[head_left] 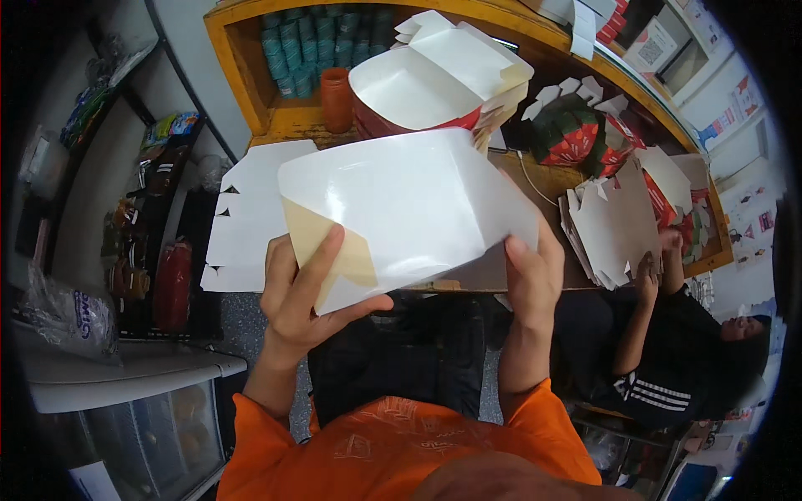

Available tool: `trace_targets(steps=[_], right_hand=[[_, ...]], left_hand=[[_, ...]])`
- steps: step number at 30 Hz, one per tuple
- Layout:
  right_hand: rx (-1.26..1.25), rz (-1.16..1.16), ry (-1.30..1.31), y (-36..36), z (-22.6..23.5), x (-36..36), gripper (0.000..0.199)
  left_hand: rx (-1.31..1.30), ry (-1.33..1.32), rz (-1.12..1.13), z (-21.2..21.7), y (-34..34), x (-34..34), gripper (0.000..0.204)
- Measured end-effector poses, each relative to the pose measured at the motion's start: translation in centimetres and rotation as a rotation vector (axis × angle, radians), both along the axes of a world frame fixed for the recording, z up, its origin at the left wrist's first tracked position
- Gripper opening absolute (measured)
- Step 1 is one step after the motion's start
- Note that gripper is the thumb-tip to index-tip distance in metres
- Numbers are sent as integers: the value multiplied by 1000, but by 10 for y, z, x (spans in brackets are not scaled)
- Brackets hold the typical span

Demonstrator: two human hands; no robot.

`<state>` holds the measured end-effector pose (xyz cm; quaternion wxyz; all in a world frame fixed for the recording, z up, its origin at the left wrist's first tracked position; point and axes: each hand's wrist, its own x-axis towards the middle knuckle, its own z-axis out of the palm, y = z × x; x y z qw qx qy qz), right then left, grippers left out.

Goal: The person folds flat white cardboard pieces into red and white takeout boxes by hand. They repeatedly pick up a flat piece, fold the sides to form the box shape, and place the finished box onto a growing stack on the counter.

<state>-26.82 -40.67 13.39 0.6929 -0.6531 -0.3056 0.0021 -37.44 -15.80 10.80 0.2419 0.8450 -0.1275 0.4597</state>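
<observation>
In front of my chest I hold a glossy white carton blank (401, 200) with a beige patch at its left corner. My left hand (292, 296) is closed on that corner, index finger along the beige patch and thumb near the lower edge. At the other end my right hand (535, 275) grips the carton, thumb on the near face and fingers behind it. The sheet bends toward the right hand. White cut cardboard sheets (246, 221) with notched edges lie on the table to the left, partly behind the carton.
Beyond my hands is a curved carton (409, 88), white inside and red outside, beside an orange cylinder (337, 100). Teal rolls (305, 46) fill a wooden shelf. On the right, a seated co-worker's hand (647, 275) touches stacked cartons (614, 217); red-green cartons (568, 138) lie behind.
</observation>
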Motion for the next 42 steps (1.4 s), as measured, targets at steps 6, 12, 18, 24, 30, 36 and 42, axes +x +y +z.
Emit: trace_targets(steps=[6,12,18,24,30,36,42], right_hand=[[183,81,112,9,-4,3,76],[75,292,160,-11,4,25,68],[-122,3,22,24,20,11,30],[-29,-16,228,32,15,15,28],[-13,-4,-141,37,6,10,57],[44,6,199,28,12,19,68],[160,-79,104,49,22,12,38]], left_hand=[[41,-39,28,-2,-3,-2,84],[62,-46,14,0,2,-10,85],[57,-33,5,-3,-2,-16,84],[93,-38,15,-16,7,-16,91],[-377,120,-243,23,46,18,74],[-198,123,-365,43,49,28,71],[-166,-58,-313,37,26,15,72]])
